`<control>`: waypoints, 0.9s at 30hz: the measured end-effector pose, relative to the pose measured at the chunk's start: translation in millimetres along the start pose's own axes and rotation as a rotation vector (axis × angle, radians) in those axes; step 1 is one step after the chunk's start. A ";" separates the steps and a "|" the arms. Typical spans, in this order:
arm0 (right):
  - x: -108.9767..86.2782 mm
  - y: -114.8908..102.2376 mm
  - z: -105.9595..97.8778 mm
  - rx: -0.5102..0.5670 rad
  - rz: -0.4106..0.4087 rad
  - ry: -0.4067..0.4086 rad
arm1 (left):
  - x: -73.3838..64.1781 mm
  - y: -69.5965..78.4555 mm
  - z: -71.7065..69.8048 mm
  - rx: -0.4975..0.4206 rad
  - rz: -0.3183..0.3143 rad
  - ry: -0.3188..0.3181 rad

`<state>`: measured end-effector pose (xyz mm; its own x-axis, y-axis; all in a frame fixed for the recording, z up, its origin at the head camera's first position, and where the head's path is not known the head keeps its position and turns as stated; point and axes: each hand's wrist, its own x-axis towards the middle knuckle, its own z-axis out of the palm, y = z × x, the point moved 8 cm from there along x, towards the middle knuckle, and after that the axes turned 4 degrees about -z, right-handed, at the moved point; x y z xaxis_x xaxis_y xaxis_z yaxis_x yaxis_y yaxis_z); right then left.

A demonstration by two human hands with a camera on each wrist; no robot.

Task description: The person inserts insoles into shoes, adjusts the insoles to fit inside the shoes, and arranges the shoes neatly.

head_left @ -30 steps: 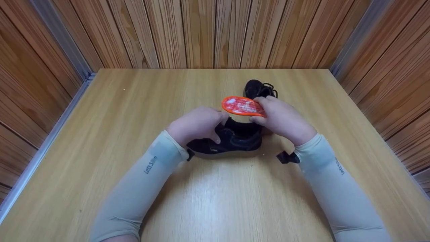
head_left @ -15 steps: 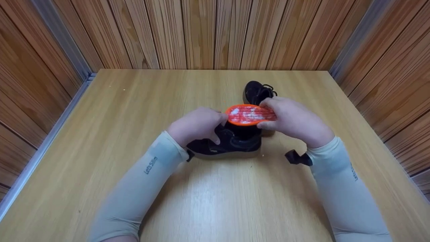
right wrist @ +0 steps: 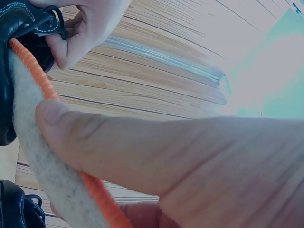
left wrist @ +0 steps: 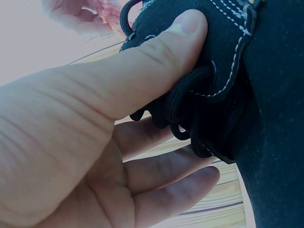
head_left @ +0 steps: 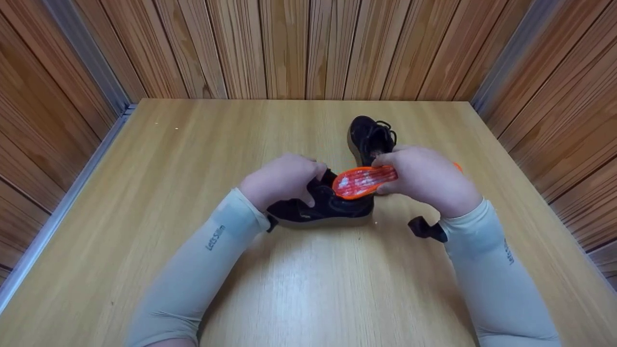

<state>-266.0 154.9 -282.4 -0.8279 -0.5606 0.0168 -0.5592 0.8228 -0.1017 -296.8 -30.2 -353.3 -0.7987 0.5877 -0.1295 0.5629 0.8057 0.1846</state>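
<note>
A black lace-up shoe (head_left: 332, 207) stands on the table, toe to the left. My left hand (head_left: 284, 180) grips it at the lacing; in the left wrist view the thumb (left wrist: 175, 42) lies on the black upper beside the laces (left wrist: 190, 90), with fingers on the far side. My right hand (head_left: 424, 176) pinches a red insole with an orange rim (head_left: 361, 182) and a whitish underside. The insole's front end sits at the shoe's opening, and its other end pokes out beyond the hand. In the right wrist view the insole (right wrist: 42, 137) slants into the shoe (right wrist: 7, 90).
A second black shoe (head_left: 370, 137) stands behind, close to the right hand, toe pointing away. The wooden table (head_left: 308, 289) meets plank walls (head_left: 289, 48) at the back and sides. A dark strap piece (head_left: 426, 229) hangs from the right wrist.
My right hand has brought the insole down and slightly right, from above the shoe to its opening, with the front end tilting down. The left hand and shoe have stayed in place.
</note>
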 end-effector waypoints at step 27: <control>16.5 -5.6 24.4 -0.024 -0.030 -0.041 | -0.5 2.8 -0.6 0.019 0.016 0.029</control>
<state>-275.5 138.8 -305.9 -0.8087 -0.5879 -0.0208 -0.5849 0.8074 -0.0774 -294.9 -28.2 -352.1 -0.7954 0.5980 -0.0986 0.5791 0.7978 0.1676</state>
